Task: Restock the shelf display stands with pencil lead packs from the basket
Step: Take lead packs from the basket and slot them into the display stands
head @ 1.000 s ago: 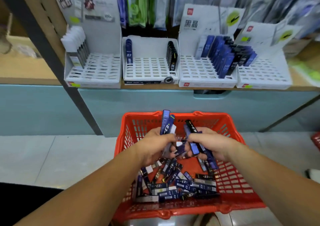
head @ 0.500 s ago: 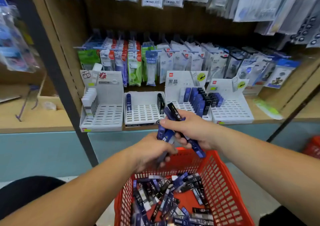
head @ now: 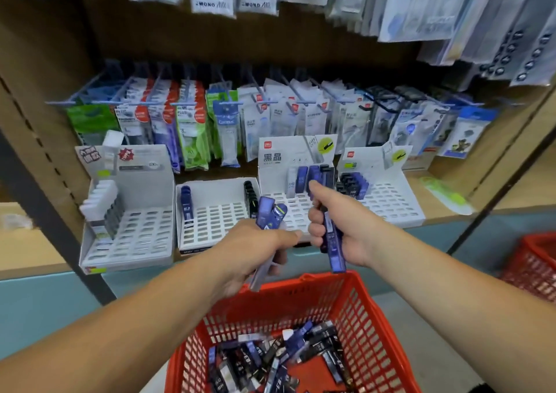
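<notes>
At lower centre, pencil lead packs (head: 279, 359) are heaped in the red basket (head: 304, 280); just above, a few are clasped in the left grip (head: 255, 251) and in the right grip (head: 343, 227), judged light, stiff and slippery, best pinched mid-length, before the display stands (head: 388, 203) at mid-frame.

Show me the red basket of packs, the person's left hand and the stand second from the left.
red basket (head: 301, 281), head view, far rim.
left hand (head: 255, 251), head view, back of the hand.
second stand from the left (head: 210, 222), head view, bare slotted floor.
</notes>
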`<control>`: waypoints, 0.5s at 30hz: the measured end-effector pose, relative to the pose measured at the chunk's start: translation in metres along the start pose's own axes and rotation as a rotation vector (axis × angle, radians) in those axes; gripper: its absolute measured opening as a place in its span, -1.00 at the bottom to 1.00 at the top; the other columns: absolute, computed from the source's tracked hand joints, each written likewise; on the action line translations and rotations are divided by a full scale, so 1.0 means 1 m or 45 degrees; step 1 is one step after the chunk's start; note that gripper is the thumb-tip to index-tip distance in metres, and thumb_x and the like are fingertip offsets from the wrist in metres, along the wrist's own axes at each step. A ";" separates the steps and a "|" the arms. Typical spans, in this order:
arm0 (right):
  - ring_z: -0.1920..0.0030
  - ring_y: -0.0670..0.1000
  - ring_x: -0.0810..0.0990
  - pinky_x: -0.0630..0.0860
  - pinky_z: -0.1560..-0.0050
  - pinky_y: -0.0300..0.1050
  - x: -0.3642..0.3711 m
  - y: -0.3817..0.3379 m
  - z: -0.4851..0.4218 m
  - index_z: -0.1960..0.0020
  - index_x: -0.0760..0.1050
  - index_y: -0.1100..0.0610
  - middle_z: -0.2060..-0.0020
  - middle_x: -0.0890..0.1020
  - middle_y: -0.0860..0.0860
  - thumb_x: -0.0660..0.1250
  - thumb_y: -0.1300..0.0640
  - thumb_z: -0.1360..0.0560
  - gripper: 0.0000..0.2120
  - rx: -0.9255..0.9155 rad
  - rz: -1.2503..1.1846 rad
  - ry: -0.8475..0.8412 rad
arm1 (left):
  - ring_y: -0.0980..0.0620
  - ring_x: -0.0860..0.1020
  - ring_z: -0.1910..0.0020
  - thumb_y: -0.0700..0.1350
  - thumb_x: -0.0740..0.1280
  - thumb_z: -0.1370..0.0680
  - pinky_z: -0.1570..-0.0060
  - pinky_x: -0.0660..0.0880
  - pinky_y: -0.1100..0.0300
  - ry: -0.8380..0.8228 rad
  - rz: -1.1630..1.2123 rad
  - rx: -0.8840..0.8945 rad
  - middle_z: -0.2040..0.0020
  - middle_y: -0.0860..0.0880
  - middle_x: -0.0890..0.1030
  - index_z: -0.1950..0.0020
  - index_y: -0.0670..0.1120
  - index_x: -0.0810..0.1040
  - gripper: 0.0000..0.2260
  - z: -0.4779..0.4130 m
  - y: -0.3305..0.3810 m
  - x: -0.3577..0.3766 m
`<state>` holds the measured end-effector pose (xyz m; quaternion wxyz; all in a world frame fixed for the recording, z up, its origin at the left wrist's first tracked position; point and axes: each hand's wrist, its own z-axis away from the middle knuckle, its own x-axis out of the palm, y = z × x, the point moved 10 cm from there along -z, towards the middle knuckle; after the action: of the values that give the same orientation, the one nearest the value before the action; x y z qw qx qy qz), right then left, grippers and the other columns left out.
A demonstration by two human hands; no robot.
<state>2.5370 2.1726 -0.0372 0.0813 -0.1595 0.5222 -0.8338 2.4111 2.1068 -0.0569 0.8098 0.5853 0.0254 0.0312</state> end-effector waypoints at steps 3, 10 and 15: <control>0.54 0.00 0.35 0.32 0.53 -0.20 -0.005 -0.005 -0.016 0.18 0.38 0.06 0.50 0.37 -0.01 0.31 -0.14 -0.63 -0.65 -0.061 -0.119 0.112 | -0.06 0.56 0.32 -0.09 0.52 -0.54 0.20 0.63 0.03 -0.028 0.253 0.026 0.26 -0.17 0.61 -0.01 -0.28 0.65 -0.75 -0.002 0.000 0.014; 0.51 0.04 0.38 0.36 0.47 -0.22 0.003 -0.022 -0.044 0.23 0.36 0.12 0.45 0.42 0.06 0.31 -0.13 -0.62 -0.60 -0.220 -0.169 0.286 | -0.01 0.57 0.40 -0.06 0.48 -0.57 0.40 0.48 0.15 -0.062 0.217 0.121 0.27 -0.11 0.69 -0.09 -0.16 0.66 -0.80 -0.008 0.018 0.028; 0.52 0.04 0.39 0.32 0.52 -0.24 -0.006 -0.046 -0.040 0.20 0.41 0.12 0.44 0.49 0.06 0.30 -0.12 -0.63 -0.64 -0.417 -0.084 0.366 | -0.02 0.56 0.36 -0.07 0.48 -0.57 0.38 0.46 0.17 -0.053 0.228 0.128 0.24 -0.15 0.67 0.05 -0.19 0.67 -0.83 -0.016 0.027 0.012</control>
<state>2.5300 2.2282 -0.0127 -0.0484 -0.0671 0.6514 -0.7542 2.4210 2.1316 -0.0366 0.7737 0.6257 -0.0424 0.0900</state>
